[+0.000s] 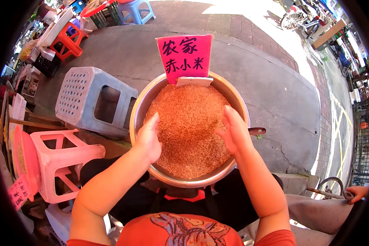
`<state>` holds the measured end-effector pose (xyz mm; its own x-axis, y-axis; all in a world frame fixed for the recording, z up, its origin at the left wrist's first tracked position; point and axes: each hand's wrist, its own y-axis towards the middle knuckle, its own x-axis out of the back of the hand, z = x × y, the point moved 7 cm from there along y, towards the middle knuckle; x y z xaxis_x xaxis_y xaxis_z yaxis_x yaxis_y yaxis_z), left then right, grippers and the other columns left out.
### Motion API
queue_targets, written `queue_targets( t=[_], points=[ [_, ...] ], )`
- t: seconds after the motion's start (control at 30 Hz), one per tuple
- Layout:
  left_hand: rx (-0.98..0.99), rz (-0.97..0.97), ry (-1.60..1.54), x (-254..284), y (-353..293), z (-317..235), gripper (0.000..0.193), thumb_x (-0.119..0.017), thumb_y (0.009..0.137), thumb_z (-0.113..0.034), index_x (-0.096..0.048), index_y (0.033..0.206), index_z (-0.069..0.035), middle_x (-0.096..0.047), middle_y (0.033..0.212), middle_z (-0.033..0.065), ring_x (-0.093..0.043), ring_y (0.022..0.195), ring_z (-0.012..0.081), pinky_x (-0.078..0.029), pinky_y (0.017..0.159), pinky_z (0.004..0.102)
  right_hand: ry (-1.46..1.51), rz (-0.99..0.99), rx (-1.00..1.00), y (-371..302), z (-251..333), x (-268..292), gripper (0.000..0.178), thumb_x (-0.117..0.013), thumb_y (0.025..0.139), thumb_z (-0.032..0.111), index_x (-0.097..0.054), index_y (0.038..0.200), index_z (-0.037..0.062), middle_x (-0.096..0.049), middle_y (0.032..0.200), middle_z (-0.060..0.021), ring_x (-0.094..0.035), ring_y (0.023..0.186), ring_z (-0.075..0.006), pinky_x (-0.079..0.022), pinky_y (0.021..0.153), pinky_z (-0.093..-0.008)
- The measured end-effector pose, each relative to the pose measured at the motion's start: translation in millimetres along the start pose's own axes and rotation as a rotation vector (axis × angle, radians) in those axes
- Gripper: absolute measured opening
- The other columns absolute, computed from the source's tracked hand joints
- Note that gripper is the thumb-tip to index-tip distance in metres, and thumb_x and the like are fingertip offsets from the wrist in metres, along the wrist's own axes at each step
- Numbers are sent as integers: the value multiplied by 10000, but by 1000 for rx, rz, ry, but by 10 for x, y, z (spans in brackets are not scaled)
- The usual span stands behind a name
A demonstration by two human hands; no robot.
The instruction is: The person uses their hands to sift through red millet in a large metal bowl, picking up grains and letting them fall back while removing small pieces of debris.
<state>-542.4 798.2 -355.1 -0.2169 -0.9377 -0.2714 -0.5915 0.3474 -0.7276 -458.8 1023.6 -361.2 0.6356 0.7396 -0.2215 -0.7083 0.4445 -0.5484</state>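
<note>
A wide metal bowl [238,95] full of small reddish-brown grain [188,110] sits in front of my body, at my lap. My left hand [149,140] is at the bowl's left side, its fingers stretched along the edge of the grain. Opposite it, my right hand [234,130] is spread, thumb apart from the fingers, by the right side of the heap. Both palms face inward and hold nothing I can see. Some grain between them looks blurred. At the far rim stands a bright pink handwritten sign [184,67] in a pale holder [194,81].
A dark handle [257,131] sticks out past the bowl's right rim. Left are a grey plastic stool [74,94], a pink stool [49,143] and a pink basin [28,164]. Another person's hand [358,192] is at the right edge. Bicycles [293,19] stand far right.
</note>
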Motion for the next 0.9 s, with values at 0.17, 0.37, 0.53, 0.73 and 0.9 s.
queue_targets(
  t=[0.17,0.37,0.53,0.73,0.9],
  points=[
    [-5,-104,-77,524,606,244,653,-483,895,-441,-288,1395,-69,-228,1465,102,-164,1356,251,-113,1076,478,-413,-125,-36,501,-293,308,671,-509,904,365,-280,1402,-21,-302,1453,-169,-251,1359,-263,-198,1092,-399],
    [-96,-310,57,743,891,435,520,-495,921,-348,-374,1340,-65,-363,1395,122,-337,1279,254,-276,1049,435,-479,-207,70,567,-430,198,476,-509,899,322,-483,1242,-6,-547,1161,-152,-464,1132,-244,-347,968,-356],
    [-80,-130,-115,455,835,457,409,-477,944,-291,-429,1263,-40,-454,1293,105,-406,1206,239,-316,1011,409,-269,-31,-19,515,-469,50,316,-509,910,276,-557,1080,14,-555,1051,-57,-476,976,-136,-386,879,-321],
    [-79,-84,-168,462,768,445,338,-473,945,-271,-477,1205,-55,-505,1225,89,-449,1151,220,-337,988,401,-1182,-112,809,109,109,-347,317,-635,794,191,-605,1074,46,-567,1139,-172,-500,1106,-347,-385,914,-445],
    [-97,-60,-185,469,794,453,317,-478,939,-260,-494,1180,-55,-520,1198,90,-465,1135,213,-347,979,393,-1184,159,1027,-325,216,-754,201,-680,701,102,-656,900,120,-565,974,-84,-496,993,-294,-395,841,-415]
  ],
)
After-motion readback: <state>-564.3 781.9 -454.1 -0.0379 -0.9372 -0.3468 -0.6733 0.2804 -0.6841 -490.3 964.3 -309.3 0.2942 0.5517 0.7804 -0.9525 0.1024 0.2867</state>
